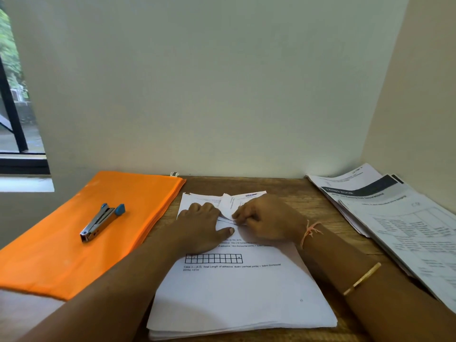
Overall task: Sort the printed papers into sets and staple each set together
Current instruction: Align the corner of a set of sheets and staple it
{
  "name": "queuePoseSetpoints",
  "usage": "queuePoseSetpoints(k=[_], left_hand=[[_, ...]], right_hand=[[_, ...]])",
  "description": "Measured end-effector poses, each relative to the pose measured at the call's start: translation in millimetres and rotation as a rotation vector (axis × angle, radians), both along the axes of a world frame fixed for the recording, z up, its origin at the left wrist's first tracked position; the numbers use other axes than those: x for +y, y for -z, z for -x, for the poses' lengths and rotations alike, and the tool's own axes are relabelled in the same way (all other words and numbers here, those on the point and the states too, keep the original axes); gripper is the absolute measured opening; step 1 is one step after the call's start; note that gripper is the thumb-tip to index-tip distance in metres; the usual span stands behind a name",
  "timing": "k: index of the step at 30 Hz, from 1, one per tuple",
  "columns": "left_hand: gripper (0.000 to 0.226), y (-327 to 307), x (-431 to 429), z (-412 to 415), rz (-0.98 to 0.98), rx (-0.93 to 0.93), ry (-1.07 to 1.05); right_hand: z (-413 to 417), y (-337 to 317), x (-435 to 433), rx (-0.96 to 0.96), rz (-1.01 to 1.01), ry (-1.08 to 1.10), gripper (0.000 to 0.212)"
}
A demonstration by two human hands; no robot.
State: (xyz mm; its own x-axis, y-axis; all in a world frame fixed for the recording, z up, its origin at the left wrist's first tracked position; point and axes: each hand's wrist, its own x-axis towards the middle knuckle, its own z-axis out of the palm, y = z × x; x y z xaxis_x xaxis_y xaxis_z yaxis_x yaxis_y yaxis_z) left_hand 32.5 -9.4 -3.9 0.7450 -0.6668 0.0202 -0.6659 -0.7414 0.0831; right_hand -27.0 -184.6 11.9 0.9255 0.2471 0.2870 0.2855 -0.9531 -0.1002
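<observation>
Main stack of printed papers (237,299) is sitting mid-desk, right in front of the person, with a grid table and "Case 3" text showing on the top sheet (228,202). Both hands are working at the far end of that stack.

Left hand (202,225) is pressing down on the stack, thumb lying straight and pointing right, fingers bending over at the knuckles with the tips out of sight; it isn't gripping anything. Right hand (269,218) is pinching the top sheet, fingers curling in on a folded-up flap that is standing up off the stack between the two hands. Thread bracelet (311,230) and gold bangle (361,278) are sitting on the right forearm.

Left of the stack: orange zip folder (61,255) is lying flat, touching the stack's edge, with the stapler (102,222) resting on it, closed, untouched.

Right of the stack: second pile of printouts (407,225) is fanning out against the side wall, apart from the stack.

Wooden desk (246,185) is showing beyond the stack, up to the back wall
</observation>
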Motion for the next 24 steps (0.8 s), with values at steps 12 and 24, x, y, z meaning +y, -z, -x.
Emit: queuePoseSetpoints(k=[12,24], left_hand=[[0.062,1,2,-1,-0.067,0.020,0.032],[0.062,-2,1,0,-0.085,0.027,0.028]], right_hand=[[-7,6,-13,0.000,-0.854,0.202,0.034],[-17,21,-45,0.201,-0.199,0.457,0.052]])
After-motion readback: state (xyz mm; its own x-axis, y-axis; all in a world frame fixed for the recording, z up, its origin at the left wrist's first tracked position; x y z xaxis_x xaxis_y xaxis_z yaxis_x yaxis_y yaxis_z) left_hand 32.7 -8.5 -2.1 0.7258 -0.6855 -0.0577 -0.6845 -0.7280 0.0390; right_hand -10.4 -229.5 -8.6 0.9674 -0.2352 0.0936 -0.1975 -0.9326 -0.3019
